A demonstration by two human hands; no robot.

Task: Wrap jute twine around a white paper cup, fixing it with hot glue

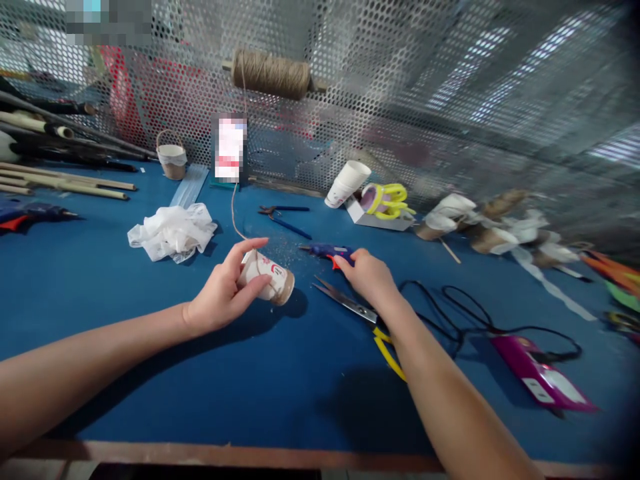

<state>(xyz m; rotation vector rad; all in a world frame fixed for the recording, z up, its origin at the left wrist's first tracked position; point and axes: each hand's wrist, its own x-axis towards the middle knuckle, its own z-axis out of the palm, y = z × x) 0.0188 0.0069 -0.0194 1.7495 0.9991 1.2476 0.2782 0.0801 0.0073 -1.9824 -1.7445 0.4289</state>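
My left hand (223, 293) grips a white paper cup (267, 277) lying on its side, its bottom end wrapped in brown twine. A strand of twine (234, 213) runs from the cup up to the twine spool (273, 73) on the mesh wall. My right hand (370, 277) is closed around the handle of a blue glue gun (325, 251) resting on the blue table (150, 373). Yellow-handled scissors (360, 313) lie just under my right wrist.
A crumpled plastic bag (173, 230) lies at left, pliers (283, 215) behind the cup. Stacked cups (347, 183), twine-wrapped cups (480, 227), a small cup basket (171, 159), bamboo sticks (60, 180) and a purple device (537, 373) with a black cord surround the work area.
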